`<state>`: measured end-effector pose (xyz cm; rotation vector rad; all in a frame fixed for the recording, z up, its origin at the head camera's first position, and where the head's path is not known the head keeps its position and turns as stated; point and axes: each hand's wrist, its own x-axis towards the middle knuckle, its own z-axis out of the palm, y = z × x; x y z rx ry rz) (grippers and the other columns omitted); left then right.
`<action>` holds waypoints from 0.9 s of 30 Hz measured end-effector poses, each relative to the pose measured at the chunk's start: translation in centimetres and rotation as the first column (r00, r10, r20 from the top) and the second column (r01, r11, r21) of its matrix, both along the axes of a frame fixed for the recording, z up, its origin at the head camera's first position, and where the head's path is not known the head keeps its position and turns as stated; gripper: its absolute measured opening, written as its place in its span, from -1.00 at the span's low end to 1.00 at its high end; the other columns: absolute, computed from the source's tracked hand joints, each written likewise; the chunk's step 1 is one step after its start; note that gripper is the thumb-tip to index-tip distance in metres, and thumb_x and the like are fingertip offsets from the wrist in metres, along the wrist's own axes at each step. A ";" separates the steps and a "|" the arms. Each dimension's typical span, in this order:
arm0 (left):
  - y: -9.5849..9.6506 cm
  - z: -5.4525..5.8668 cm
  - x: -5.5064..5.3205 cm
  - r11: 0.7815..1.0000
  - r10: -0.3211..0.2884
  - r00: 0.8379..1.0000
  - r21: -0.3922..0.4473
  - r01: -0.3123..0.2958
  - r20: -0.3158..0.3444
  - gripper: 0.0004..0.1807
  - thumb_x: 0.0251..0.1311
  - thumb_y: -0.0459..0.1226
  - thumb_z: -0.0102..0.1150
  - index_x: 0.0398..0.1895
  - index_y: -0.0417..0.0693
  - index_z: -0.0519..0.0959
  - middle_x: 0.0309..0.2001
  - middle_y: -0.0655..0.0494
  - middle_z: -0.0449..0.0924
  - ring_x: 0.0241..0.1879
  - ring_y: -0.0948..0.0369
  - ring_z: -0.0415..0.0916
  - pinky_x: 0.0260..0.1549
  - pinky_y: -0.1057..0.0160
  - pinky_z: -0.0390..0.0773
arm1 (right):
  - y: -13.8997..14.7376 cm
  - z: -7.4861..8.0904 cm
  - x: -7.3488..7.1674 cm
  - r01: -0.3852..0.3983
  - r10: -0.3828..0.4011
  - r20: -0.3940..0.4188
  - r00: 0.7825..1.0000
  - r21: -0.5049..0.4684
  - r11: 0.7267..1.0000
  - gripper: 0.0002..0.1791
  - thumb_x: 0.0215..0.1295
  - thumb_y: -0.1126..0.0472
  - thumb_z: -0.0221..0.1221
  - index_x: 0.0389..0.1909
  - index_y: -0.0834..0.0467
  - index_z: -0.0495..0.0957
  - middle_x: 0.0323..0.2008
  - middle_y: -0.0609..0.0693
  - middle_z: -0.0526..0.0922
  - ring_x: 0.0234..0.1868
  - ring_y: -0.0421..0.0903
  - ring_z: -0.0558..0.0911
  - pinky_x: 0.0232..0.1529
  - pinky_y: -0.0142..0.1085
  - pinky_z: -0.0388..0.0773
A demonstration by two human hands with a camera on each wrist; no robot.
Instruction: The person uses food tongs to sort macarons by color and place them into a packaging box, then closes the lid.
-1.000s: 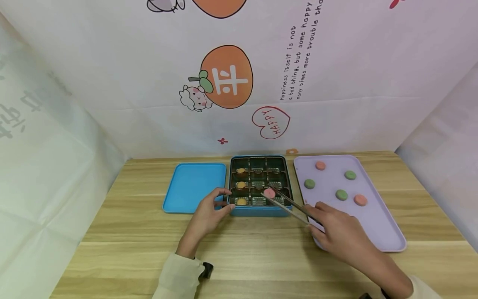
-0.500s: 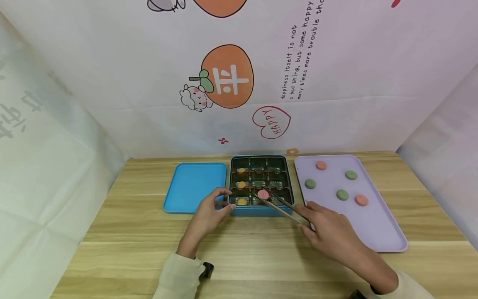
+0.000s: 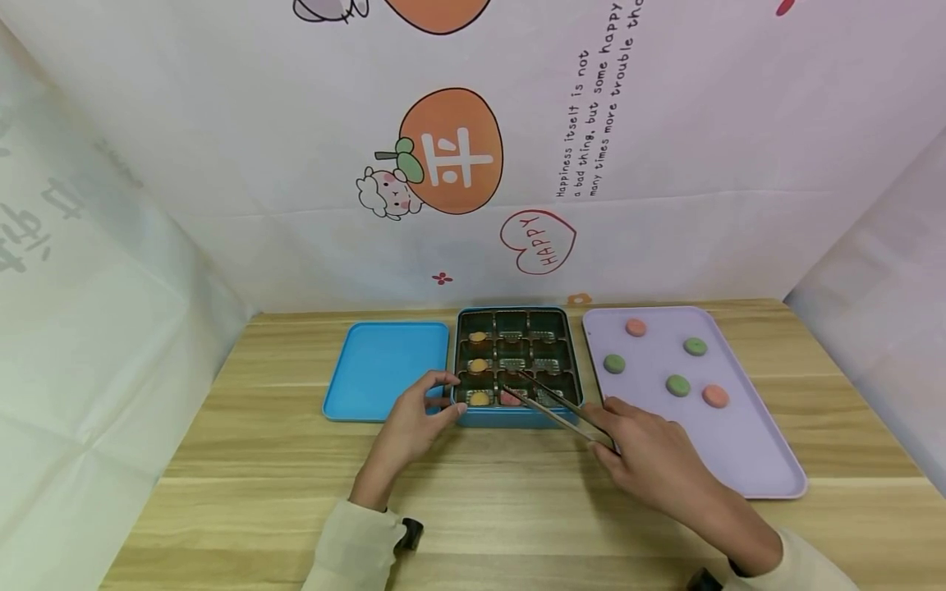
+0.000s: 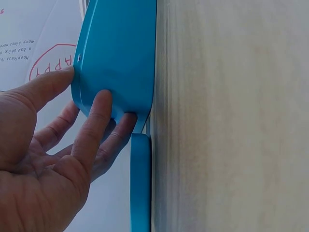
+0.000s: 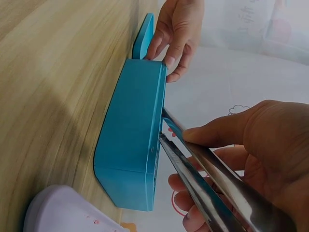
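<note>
Pink disc (image 3: 509, 398), one: in the near row, middle column of the box (image 3: 510, 419), partly behind the tongs (image 5: 231, 183); flat or tilted, cannot tell
Tongs, one pair: tips parted at that compartment; contact with the disc unclear
Right hand (image 3: 654, 451): fingers curled round the tongs, thumb on one arm
Left hand (image 3: 414, 423): fingers loosely spread, tips touching the box's near left corner, not clamped on it
Yellow discs (image 3: 479, 398), three: left column
Tray (image 3: 746, 460), right: three green discs (image 3: 695, 346), two salmon discs (image 3: 714, 396)
Lid (image 3: 388, 369): on the desk (image 3: 517, 509), left of the box
Risks, as judged: a tip snagging a divider on lifting could flip the disc or raise the insert; a sideways push could slide the lightly steadied box
</note>
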<state>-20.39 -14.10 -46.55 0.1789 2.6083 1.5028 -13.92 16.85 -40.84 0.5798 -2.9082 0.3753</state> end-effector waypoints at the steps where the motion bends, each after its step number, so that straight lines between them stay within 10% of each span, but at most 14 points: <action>1: 0.0 0.0 0.0 1.000 0.000 1.000 0.000 0.000 0.001 -0.64 0.40 -0.19 0.36 0.20 0.08 0.57 0.40 -0.12 0.51 0.19 -0.08 0.67 -0.09 0.02 0.69 | 0.0 0.0 0.0 0.000 0.000 0.002 1.000 0.000 1.000 -0.61 0.17 0.24 0.47 0.06 0.07 0.73 -0.24 -0.06 0.64 -0.37 -0.09 0.64 -0.56 -0.14 0.50; 27: 0.0 -0.1 -0.1 1.000 -0.003 1.000 0.008 0.003 0.002 -0.64 0.40 -0.19 0.36 0.21 0.08 0.57 0.45 -0.11 0.45 0.20 -0.08 0.66 -0.12 0.05 0.68 | 1.4 1.0 -0.2 0.017 -0.016 0.012 1.000 -0.058 0.998 -0.55 0.23 0.25 0.44 0.16 0.15 0.70 -0.19 -0.02 0.69 -0.41 -0.18 0.53 -0.53 -0.19 0.45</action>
